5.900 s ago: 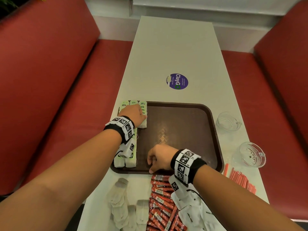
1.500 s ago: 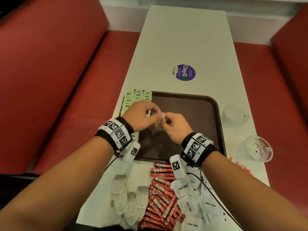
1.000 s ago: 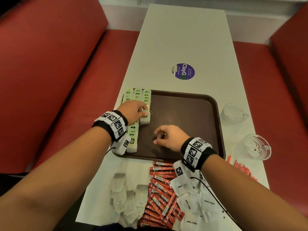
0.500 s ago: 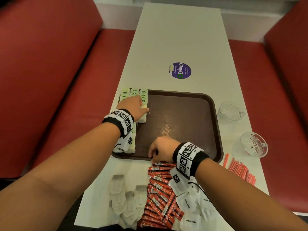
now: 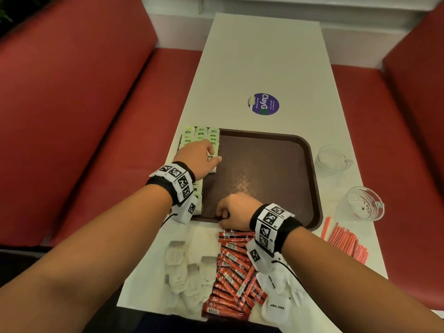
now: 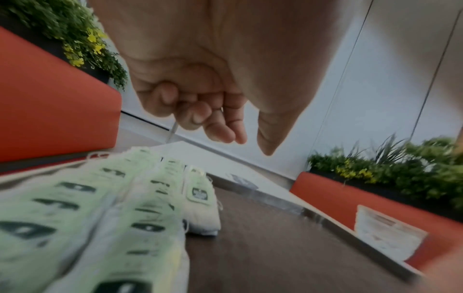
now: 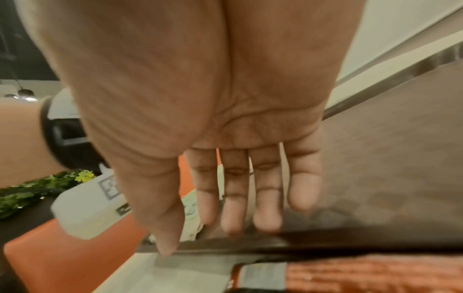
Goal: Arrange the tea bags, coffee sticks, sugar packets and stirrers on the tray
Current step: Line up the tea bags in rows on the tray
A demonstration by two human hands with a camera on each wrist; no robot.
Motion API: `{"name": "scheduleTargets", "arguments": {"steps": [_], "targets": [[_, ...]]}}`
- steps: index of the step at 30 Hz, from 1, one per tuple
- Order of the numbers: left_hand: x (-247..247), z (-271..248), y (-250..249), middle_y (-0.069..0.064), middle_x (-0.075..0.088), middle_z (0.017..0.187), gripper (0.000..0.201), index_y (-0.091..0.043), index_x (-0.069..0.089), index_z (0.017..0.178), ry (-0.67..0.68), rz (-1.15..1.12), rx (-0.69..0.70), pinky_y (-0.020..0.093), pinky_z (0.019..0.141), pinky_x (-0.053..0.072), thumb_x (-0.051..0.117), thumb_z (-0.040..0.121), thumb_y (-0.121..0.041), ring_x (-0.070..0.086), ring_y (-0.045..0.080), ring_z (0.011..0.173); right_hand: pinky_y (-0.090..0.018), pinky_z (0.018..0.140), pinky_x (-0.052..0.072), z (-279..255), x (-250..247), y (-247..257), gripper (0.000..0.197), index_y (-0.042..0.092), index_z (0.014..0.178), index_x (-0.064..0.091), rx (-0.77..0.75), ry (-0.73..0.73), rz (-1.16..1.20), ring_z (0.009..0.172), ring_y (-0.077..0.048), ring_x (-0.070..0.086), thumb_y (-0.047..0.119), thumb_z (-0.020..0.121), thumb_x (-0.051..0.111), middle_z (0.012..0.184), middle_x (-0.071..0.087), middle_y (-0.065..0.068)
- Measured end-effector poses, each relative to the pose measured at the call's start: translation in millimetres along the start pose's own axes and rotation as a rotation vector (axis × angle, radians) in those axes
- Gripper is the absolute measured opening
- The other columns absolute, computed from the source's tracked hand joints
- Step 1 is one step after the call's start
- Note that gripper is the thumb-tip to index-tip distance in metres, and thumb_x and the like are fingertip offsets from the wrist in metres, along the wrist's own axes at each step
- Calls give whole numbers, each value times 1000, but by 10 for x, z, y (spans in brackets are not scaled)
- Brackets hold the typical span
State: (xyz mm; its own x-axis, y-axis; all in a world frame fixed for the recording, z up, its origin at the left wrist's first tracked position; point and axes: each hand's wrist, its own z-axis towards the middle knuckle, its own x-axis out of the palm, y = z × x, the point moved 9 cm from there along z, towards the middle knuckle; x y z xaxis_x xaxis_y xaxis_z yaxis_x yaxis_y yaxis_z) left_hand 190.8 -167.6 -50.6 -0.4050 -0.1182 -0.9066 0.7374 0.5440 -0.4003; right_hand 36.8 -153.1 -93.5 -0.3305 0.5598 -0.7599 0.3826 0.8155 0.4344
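A brown tray (image 5: 264, 169) lies on the white table, with green-tagged tea bags (image 5: 200, 134) in three rows along its left side. My left hand (image 5: 211, 155) hovers over the short third row; in the left wrist view its fingers (image 6: 218, 132) hang loosely curled above the tea bags (image 6: 100, 208) and hold nothing. My right hand (image 5: 223, 215) is at the tray's near rim. In the right wrist view its straight fingers (image 7: 268, 218) reach down onto the tray floor (image 7: 388, 178) and the thumb points at the rim. Red coffee sticks (image 5: 233, 267) lie just behind it.
On the near table lie white untagged bags (image 5: 185, 275) at left and white sugar packets (image 5: 276, 304) at right. Red stirrers (image 5: 346, 243) lie right of the tray. Two glass cups (image 5: 332, 159) (image 5: 362, 204) stand by the tray's right rim. Red benches flank the table.
The hands met over the tray 1.5 s ago, then parted: the left went to the third tea bag row, the right drew back to the near rim. Since 0.5 s ago, hardly any motion.
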Motion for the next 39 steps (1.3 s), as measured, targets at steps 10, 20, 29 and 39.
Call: {"name": "scheduleTargets", "arguments": {"steps": [10, 20, 29, 39], "targets": [[208, -1442, 287, -16, 63, 86, 12, -32, 65, 90, 236, -65, 180, 25, 71, 46, 70, 86, -41, 56, -4, 77, -27, 71, 42, -268, 340, 681, 30, 20, 100, 68, -189, 28, -41, 82, -15, 56, 43, 83, 75, 96, 67, 5], [724, -2174, 642, -14, 47, 102, 54, -31, 56, 99, 541, 5, 147, 16, 74, 43, 90, 60, -48, 47, 0, 86, -35, 65, 55, -381, 897, 1089, 46, 21, 73, 60, -231, 254, -311, 65, -19, 59, 61, 67, 82, 66, 61, 3], [705, -1986, 714, -11, 44, 101, 52, -32, 52, 96, 396, -38, 101, 13, 64, 36, 90, 62, -44, 45, -1, 77, -33, 67, 51, -143, 819, 995, 36, 19, 89, 58, -169, 167, -459, 78, -23, 59, 47, 78, 78, 82, 62, 0], [584, -1788, 756, -7, 61, 100, 44, -23, 65, 107, 365, -119, 9, 20, 78, 50, 88, 69, -22, 62, 13, 86, -37, 82, 53, 68, 489, 717, 17, 23, 104, 64, -83, 86, -304, 95, -27, 60, 22, 87, 67, 105, 64, -4]]}}
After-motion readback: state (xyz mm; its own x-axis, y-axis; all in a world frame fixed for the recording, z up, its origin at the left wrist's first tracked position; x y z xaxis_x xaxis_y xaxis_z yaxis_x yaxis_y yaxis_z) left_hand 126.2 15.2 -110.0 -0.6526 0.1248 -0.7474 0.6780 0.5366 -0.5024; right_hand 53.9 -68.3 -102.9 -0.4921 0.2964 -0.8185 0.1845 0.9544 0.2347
